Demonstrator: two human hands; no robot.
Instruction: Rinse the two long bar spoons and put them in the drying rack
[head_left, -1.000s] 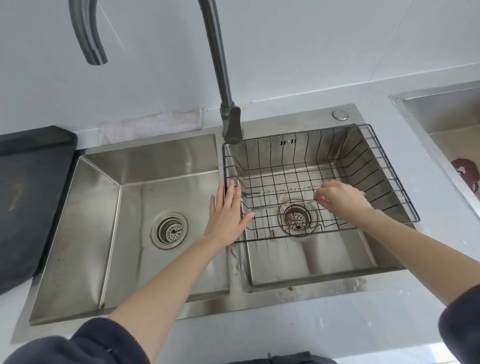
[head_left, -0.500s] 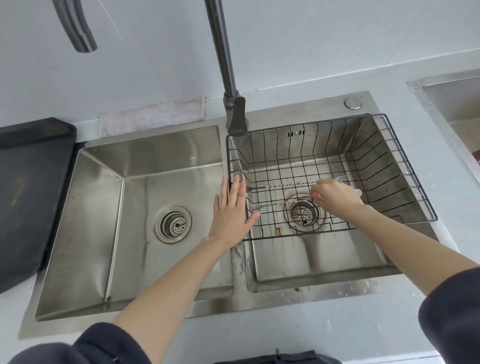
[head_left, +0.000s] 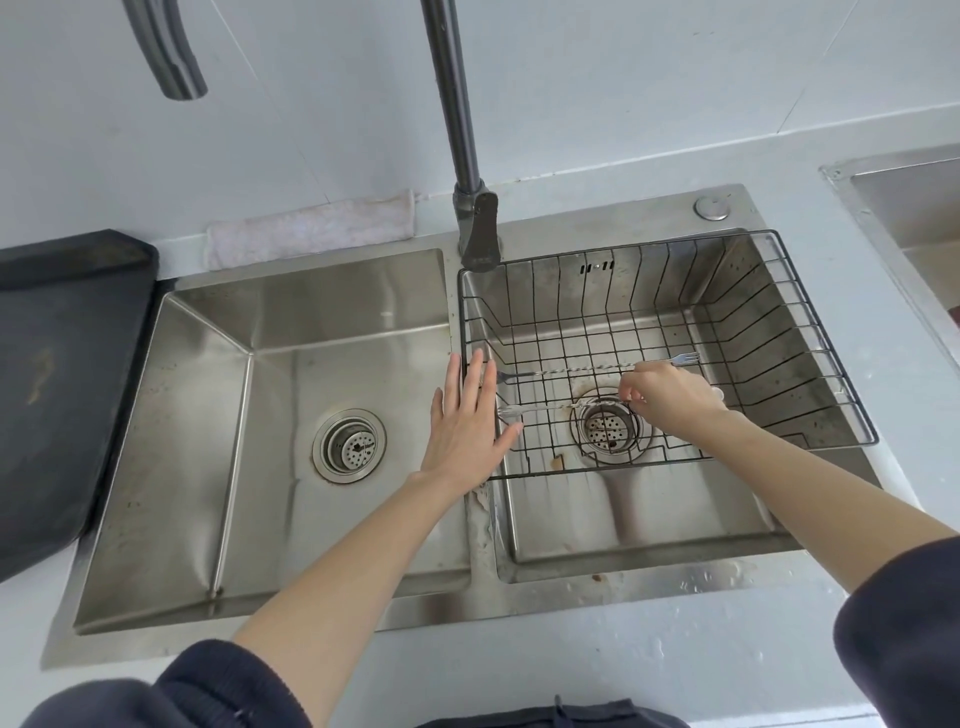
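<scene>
Two long bar spoons with twisted stems and fork ends lie across the floor of the black wire drying rack (head_left: 826, 339), which sits in the right sink basin. The far spoon (head_left: 571, 370) lies free, its fork end pointing right. The near spoon (head_left: 545, 408) has its fork end at the left. My right hand (head_left: 670, 397) is inside the rack, its fingertips pinched on the near spoon's stem above the drain. My left hand (head_left: 467, 421) rests flat with fingers spread on the divider against the rack's left rim, holding nothing.
A tall dark faucet (head_left: 465, 156) rises behind the divider; no water runs. The left basin (head_left: 234, 441) holds only its drain. A folded cloth (head_left: 311, 234) lies behind it, a dark board (head_left: 57, 374) at far left, another steel sink (head_left: 914, 208) at far right.
The view has shifted a little. Both hands hold nearly the same places at the rack, and both spoons stay on its floor.
</scene>
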